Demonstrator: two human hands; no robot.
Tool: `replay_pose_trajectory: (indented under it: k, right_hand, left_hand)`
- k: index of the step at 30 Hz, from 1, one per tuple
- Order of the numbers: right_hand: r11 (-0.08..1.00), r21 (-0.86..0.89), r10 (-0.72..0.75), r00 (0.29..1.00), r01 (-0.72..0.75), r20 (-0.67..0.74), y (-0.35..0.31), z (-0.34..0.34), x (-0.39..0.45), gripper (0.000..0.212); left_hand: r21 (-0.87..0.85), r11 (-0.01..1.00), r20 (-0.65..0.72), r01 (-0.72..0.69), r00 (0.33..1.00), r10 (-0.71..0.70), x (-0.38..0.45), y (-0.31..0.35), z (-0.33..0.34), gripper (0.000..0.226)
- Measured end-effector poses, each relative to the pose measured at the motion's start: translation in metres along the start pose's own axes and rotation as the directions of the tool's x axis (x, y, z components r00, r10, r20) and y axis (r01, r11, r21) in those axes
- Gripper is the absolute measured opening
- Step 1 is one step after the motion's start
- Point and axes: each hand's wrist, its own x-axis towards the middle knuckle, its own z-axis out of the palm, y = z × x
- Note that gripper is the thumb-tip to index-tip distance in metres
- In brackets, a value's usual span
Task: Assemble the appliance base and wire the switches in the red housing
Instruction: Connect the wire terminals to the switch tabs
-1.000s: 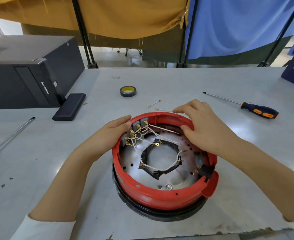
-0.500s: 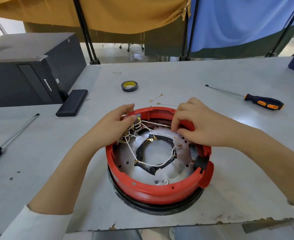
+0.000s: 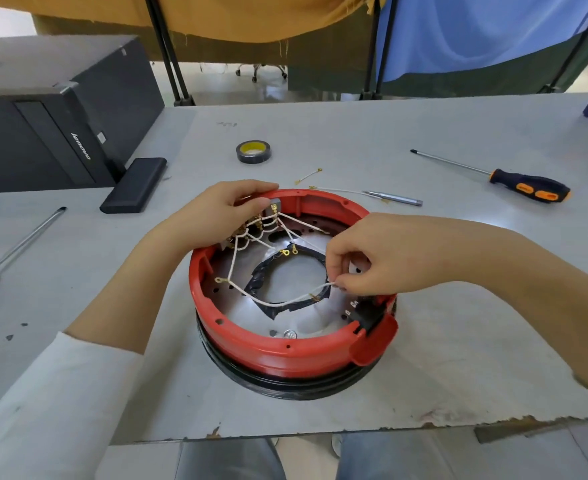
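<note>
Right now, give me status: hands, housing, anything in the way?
Left hand grips the switch block at the red housing rim. Right hand pinches a white wire inside. Loose wires cross the interior; screwdriver lies apart.

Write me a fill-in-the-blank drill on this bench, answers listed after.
1. The right hand pinches a white ____.
2. The left hand grips the switches at the rim of the ____ housing.
3. The tape roll has a ____ core.
4. The screwdriver right of the housing has a black and ____ handle.

Answers: wire; red; yellow; orange
</note>
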Motion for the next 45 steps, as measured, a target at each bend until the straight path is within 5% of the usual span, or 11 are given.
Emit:
replay_pose_trajectory:
  k: [6, 16, 37, 45]
  right_hand:
    - [0.906, 0.423, -0.096, 0.963, -0.020, 0.252, -0.010, -0.004, 0.016, 0.015]
    - [0.810, 0.572, -0.120, 0.917, -0.132, 0.381, -0.010, 0.011, 0.030, 0.005]
    - [0.890, 0.425, -0.002, 0.930, -0.166, 0.367, -0.018, 0.008, 0.026, 0.005]
    - [0.957, 0.281, -0.018, 0.953, -0.071, 0.303, -0.032, 0.008, 0.025, 0.009]
  left_hand:
    - [-0.077, 0.995, 0.075, -0.062, 0.995, 0.067, 0.003, -0.001, -0.002, 0.029]
    - [-0.149, 0.987, 0.045, -0.052, 0.997, 0.059, 0.008, -0.010, 0.001, 0.027]
    - [-0.127, 0.990, 0.032, -0.057, 0.998, 0.062, 0.008, -0.013, 0.001, 0.026]
    - [-0.115, 0.992, 0.040, -0.047, 0.998, 0.052, 0.007, -0.013, 0.000, 0.027]
